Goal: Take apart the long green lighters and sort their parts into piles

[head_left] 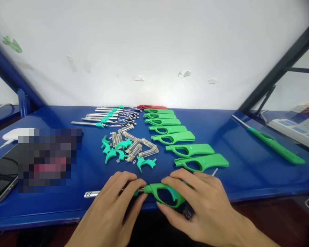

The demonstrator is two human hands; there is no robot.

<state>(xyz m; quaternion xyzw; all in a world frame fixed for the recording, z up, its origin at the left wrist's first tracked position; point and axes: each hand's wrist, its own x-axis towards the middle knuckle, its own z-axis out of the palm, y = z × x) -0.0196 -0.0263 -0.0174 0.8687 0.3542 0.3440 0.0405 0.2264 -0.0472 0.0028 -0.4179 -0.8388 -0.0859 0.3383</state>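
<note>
My left hand point(113, 206) and my right hand point(201, 202) both grip a green lighter body point(162, 192) with a metal tube point(91, 194) sticking out to the left, at the near edge of the blue table point(247, 164). Left fingers pinch where tube meets handle; right fingers wrap the handle. Just beyond lie several green handle shells point(190, 150) in a row, green triggers point(110, 151), clear fuel tanks point(136, 145) and metal tubes with wires point(105, 118).
A finished green lighter point(273, 144) lies at the right. A red handle shell point(151, 107) sits at the back. A phone point(0, 178) and a white charger point(18, 133) lie at the left. A power strip point(296, 128) is at far right.
</note>
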